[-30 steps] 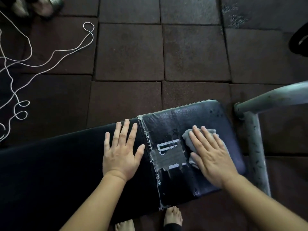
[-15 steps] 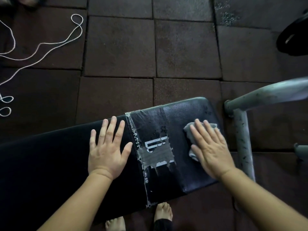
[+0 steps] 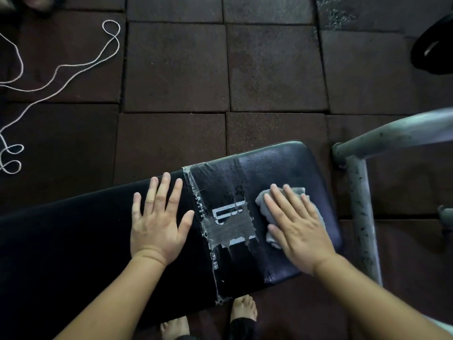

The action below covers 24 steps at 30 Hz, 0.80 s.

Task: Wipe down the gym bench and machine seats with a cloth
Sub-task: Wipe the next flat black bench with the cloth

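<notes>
Right hand [image 3: 300, 231] flat, pressing grey cloth [image 3: 266, 207] on bench [image 3: 282, 163] end; left hand [image 3: 159, 222] flat, bracing. Next, likely wiping across the taped patch [image 3: 230, 222].

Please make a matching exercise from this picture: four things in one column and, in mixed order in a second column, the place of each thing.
Column 1
1. left hand
2. cloth
3. white cord
4. grey metal frame

Column 2
a. on the floor, far left
b. flat on the bench, left of the taped patch
c. beside the bench's right end
d. under the right hand

Pairs: 1-b; 2-d; 3-a; 4-c
</notes>
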### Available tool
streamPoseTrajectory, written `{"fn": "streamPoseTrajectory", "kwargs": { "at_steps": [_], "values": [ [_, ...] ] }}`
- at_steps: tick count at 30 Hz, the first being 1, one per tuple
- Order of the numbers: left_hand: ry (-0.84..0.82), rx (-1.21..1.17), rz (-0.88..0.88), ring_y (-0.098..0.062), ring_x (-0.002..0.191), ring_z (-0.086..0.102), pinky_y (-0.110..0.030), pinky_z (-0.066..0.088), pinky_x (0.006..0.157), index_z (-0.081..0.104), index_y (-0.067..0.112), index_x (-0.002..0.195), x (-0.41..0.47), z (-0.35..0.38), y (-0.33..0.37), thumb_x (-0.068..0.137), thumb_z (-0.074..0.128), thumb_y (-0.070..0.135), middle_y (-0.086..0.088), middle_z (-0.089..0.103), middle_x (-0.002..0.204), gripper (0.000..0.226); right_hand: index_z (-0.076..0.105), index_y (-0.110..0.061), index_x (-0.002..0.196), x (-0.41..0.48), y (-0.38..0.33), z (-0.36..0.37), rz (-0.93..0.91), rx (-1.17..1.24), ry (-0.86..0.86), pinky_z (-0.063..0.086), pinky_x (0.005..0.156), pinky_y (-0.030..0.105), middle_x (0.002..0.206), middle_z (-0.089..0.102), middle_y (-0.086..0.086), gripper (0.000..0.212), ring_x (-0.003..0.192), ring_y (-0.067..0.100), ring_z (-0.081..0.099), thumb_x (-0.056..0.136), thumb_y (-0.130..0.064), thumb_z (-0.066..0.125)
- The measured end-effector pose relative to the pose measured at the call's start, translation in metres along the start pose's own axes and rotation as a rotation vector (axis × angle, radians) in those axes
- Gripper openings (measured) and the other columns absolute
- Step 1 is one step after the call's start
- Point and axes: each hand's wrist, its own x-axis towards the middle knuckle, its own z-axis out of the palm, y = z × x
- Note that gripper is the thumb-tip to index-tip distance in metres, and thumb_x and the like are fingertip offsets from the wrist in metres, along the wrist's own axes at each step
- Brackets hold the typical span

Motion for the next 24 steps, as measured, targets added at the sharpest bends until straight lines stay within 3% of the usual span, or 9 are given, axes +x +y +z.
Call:
{"fn": "streamPoseTrajectory", "kwargs": {
  "at_steps": [3,7,13,16,24],
  "values": [
    [-0.003,0.004,0.007,-0.025,0.161,0.010,-0.058,0.010,0.128,0.025,0.024,0.165,0.003,0.001,-0.003,0.100,0.029,0.060,0.000,0.013,0.175,0.074,0.019,-0.023,0.165,0.063,0.017,-0.010,0.070,-0.020,0.035,0.016,0.125,0.051,0.173,0.010,0.001,0.064,0.159,0.024,0.007,0.105,-0.047,0.028],
    [-0.013,0.012,0.005,-0.024,0.161,0.010,-0.058,0.010,0.127,0.024,0.024,0.165,0.004,0.001,-0.003,0.100,0.028,0.060,0.000,0.013,0.175,0.074,0.009,-0.026,0.165,0.130,0.009,-0.021,0.239,0.071,0.037,0.002,0.128,0.044,0.173,-0.001,-0.005,0.064,0.159,0.018,-0.007,0.107,-0.047,0.024],
    [-0.044,0.009,0.007,-0.023,0.162,0.007,-0.058,0.008,0.128,0.021,0.026,0.166,0.003,-0.001,0.000,0.101,0.027,0.060,0.001,0.011,0.175,0.074,0.020,-0.018,0.164,0.024,-0.036,-0.002,0.092,0.074,0.041,0.012,0.126,0.051,0.173,0.011,-0.001,0.063,0.160,0.022,0.004,0.107,-0.043,0.030],
    [-0.067,0.021,0.008,-0.022,0.162,0.003,-0.057,0.006,0.128,0.017,0.027,0.167,0.003,-0.002,-0.001,0.102,0.025,0.062,0.002,0.007,0.175,0.074,0.024,-0.019,0.163,-0.010,-0.060,0.008,0.129,0.120,0.026,0.012,0.125,0.049,0.172,0.014,-0.003,0.063,0.159,0.021,0.008,0.106,-0.043,0.033],
    [-0.185,-0.023,0.020,-0.015,0.159,-0.018,-0.052,-0.003,0.130,-0.004,0.029,0.166,0.007,-0.012,-0.007,0.103,0.009,0.062,0.007,-0.015,0.174,0.072,0.003,-0.022,0.166,0.150,-0.099,-0.020,0.074,0.083,-0.028,-0.002,0.129,0.047,0.173,-0.004,-0.002,0.064,0.159,0.018,-0.011,0.109,-0.046,0.022]
  ]
}}
